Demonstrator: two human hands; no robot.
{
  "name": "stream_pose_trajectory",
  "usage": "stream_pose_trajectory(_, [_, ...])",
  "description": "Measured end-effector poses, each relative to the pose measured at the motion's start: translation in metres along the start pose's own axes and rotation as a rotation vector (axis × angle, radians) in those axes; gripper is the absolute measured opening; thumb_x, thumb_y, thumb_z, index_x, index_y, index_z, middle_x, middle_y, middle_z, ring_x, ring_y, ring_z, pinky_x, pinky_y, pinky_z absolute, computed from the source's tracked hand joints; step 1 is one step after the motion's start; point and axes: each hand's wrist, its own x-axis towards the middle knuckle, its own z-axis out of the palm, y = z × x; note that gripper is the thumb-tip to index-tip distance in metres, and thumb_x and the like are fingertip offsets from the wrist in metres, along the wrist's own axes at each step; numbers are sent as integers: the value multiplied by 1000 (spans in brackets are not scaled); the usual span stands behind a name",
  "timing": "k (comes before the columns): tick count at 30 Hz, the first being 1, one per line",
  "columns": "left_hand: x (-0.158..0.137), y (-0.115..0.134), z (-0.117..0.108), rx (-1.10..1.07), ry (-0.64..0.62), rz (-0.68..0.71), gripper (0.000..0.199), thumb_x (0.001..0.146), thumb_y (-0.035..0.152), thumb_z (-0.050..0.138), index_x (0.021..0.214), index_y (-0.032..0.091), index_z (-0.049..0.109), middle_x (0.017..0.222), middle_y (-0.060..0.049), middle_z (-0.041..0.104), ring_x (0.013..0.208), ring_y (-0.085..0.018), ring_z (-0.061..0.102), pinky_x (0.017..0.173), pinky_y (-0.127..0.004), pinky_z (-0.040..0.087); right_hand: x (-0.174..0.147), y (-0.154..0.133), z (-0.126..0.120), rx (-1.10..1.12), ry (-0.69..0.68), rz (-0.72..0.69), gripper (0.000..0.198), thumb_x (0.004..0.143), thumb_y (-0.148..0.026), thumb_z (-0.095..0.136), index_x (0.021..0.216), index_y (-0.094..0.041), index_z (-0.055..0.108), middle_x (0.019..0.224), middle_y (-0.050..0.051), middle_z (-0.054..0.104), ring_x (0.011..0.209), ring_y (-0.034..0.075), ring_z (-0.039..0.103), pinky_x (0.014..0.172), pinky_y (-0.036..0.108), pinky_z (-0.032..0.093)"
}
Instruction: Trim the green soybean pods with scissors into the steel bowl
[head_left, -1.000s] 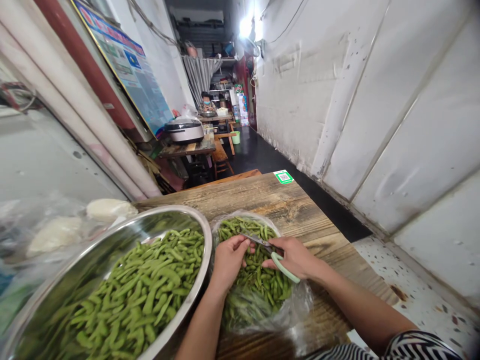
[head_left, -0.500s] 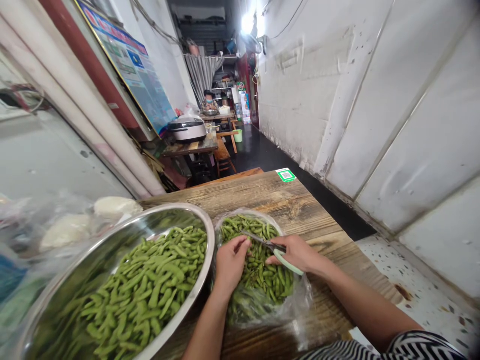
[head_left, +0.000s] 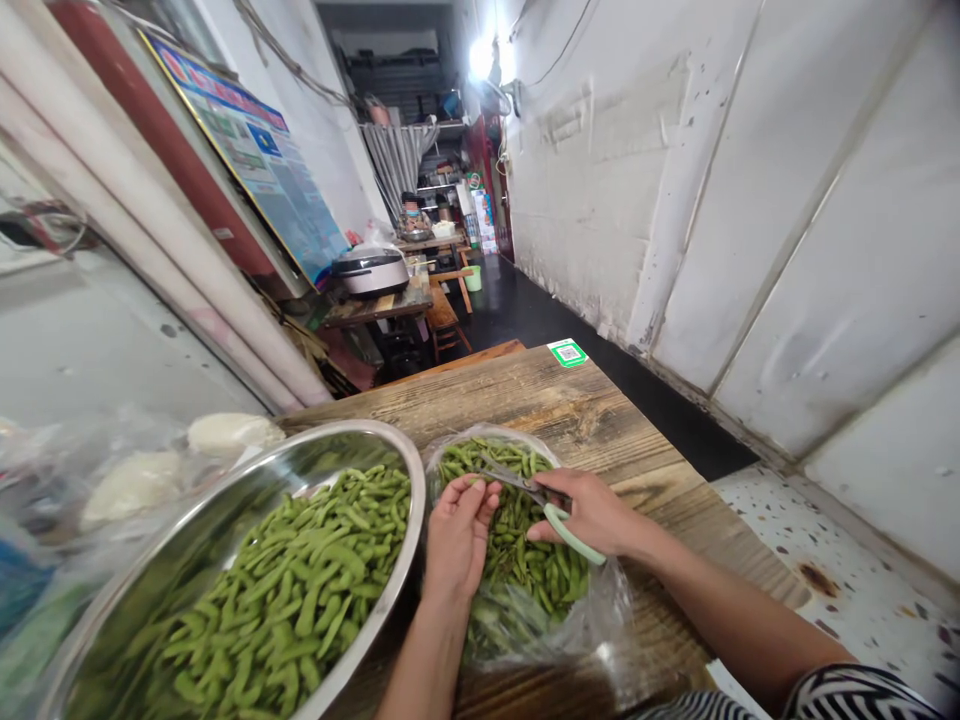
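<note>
My right hand (head_left: pixel 581 510) grips a pair of scissors (head_left: pixel 556 515) with pale green handles, its blades pointing left and slightly apart. Close to the blade tips, my left hand (head_left: pixel 459 535) pinches a green soybean pod (head_left: pixel 478 480) between thumb and fingers; most of the pod is hidden. Both hands are over a clear plastic bag (head_left: pixel 540 650) full of pods (head_left: pixel 536 565). To the left stands a large steel basin (head_left: pixel 418 480) with a heap of green pods (head_left: pixel 300 590) in it.
The wooden table (head_left: pixel 622 430) carries a green QR-code card (head_left: pixel 568 353) at its far edge. Plastic bags with white contents (head_left: pixel 135 490) lie behind the basin on the left. Farther back, a cooker (head_left: pixel 370 270) sits on another table, with a wooden stool (head_left: pixel 444 312) beside it.
My left hand has turned so its fingers and palm show more, with the pod now at the scissor blades. My right hand stays nearly in place. The camera view has shifted slightly.
</note>
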Motion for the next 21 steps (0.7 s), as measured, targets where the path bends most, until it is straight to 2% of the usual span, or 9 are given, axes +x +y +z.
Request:
stream_pose_trajectory(8, [-1, 1, -1, 28, 27, 17, 24, 60, 14, 77, 75, 15, 59, 70, 2, 61, 65, -9, 63, 55, -15, 50, 0, 2, 2, -58, 27, -32, 54, 63, -60, 69, 98, -18, 65, 71, 1, 58, 61, 13, 49, 56, 22, 36])
stream_pose_trajectory(14, [2, 0, -3, 57, 30, -13, 23, 59, 14, 77, 75, 13, 61, 71, 0, 62, 66, -9, 63, 55, -14, 50, 0, 0, 4, -5, -18, 0, 42, 69, -57, 65, 76, -16, 64, 59, -3, 48, 54, 10, 39, 49, 19, 29])
stream_pose_trajectory(21, [2, -6, -6, 73, 1, 29, 25, 63, 22, 74, 77, 15, 55, 69, 3, 61, 63, -10, 64, 56, -18, 49, -1, 6, 9, -33, -58, 14, 41, 66, -57, 67, 72, -17, 63, 57, -4, 49, 52, 9, 38, 47, 19, 24])
